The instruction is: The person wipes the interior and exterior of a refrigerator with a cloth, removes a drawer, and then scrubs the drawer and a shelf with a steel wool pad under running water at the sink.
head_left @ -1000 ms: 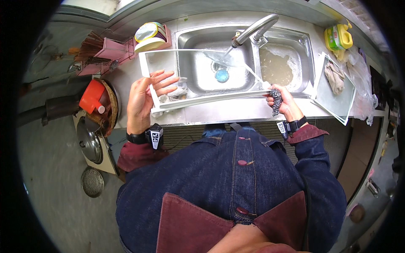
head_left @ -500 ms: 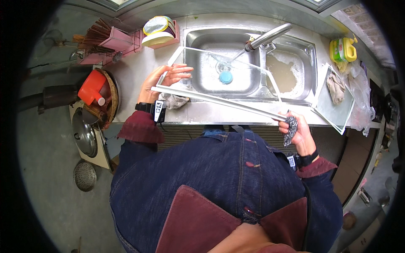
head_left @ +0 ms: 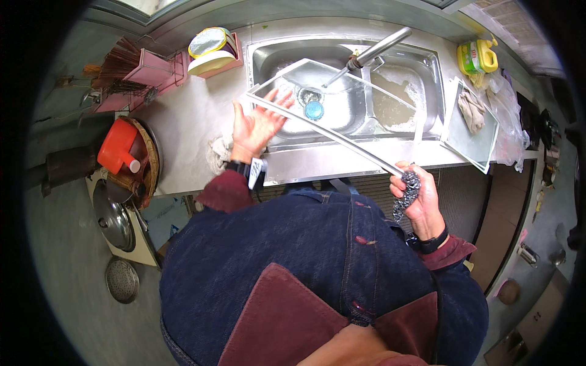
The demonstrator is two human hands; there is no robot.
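A clear glass shelf with a white edge strip is held tilted over the double sink. My right hand is closed around its near right corner and also presses a grey metal-wire scrubber there. My left hand is open, fingers spread and palm showing, by the shelf's left end; whether its fingertips touch the glass I cannot tell. Beneath the shelf, the left basin holds a blue round cap-like thing near its drain. The faucet reaches over the shelf's far side.
Cloudy water stands in the right basin. Further right are glass panels with a cloth on top, a plastic bag and a yellow jug. At left are a rag, a red dipper and a pink chopstick holder.
My left hand has let go of the shelf's left end and opened out. The shelf has turned, its left end now farther from me. My right hand keeps its hold.
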